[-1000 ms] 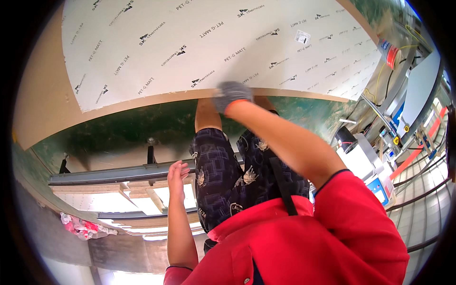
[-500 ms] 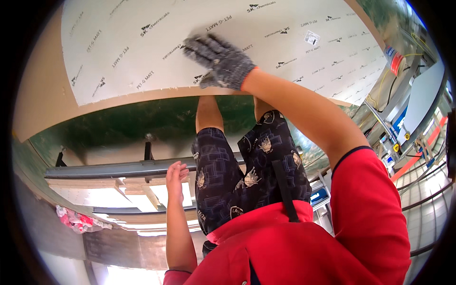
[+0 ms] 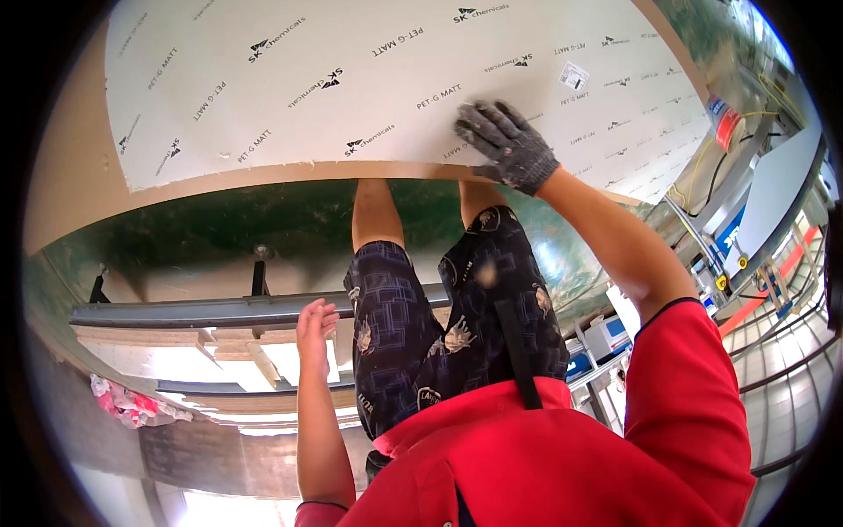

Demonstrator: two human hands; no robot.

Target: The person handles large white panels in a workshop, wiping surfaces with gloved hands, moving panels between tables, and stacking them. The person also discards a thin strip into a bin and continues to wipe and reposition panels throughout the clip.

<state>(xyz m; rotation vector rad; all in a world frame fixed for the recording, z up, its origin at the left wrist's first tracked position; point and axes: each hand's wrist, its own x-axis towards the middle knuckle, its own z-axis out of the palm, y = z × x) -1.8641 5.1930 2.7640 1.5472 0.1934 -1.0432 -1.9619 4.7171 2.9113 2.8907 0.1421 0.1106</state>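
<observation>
My right hand (image 3: 507,145), in a dark grey knit glove, rests palm down near the front edge of a large white printed sheet (image 3: 386,88). Its fingers are stretched out and grip nothing. Beneath the white sheet, a brown board (image 3: 75,193) shows along the left and front edges. My left hand (image 3: 313,335) is bare and hangs at my left side, away from the sheet. Its fingers are loosely bent with nothing in them. A small white label (image 3: 574,75) sticks to the right part of the sheet.
A red, white and blue tub (image 3: 724,123) stands by the sheet's right corner. Farther right is a pale grey panel (image 3: 777,184) among tools and cables. To my left, a grey metal rack beam (image 3: 202,314) runs beside stacked boards (image 3: 233,344). The floor is green.
My gloved right hand has slid right and toward me across the sheet. My left hand stays hanging at my side, with little change.
</observation>
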